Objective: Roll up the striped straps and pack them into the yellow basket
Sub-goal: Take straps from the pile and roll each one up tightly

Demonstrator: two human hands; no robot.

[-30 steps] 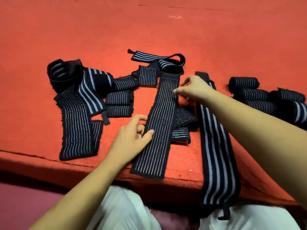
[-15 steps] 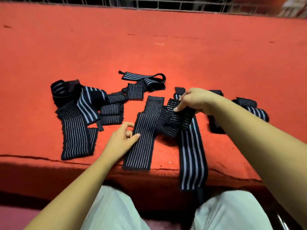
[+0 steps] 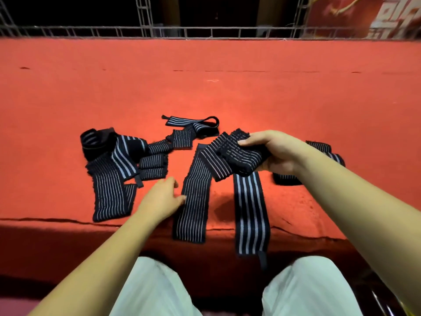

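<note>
The right hand (image 3: 274,153), at the centre right of the frame, grips a bunched thin-striped strap (image 3: 230,156), with the fingers curled over its far end and the thumb beneath. The bundle is lifted a little off the red carpet (image 3: 227,87). Under it, a wide-striped strap (image 3: 250,213) runs down the frame and hangs over the near edge of the carpet.

The left hand (image 3: 161,197), at lower centre, lies relaxed and holds nothing. Its thumb tip touches the left edge of a long thin-striped strap (image 3: 193,201), which lies flat and reaches the carpet's edge.

A loose heap of straps (image 3: 114,169) sits at centre left, and a looped strap (image 3: 191,123) lies just above the middle. Rolled straps (image 3: 319,145) show partly behind the right wrist. A metal railing (image 3: 205,33) crosses the top, and pale trousers (image 3: 155,290) fill the bottom.
</note>
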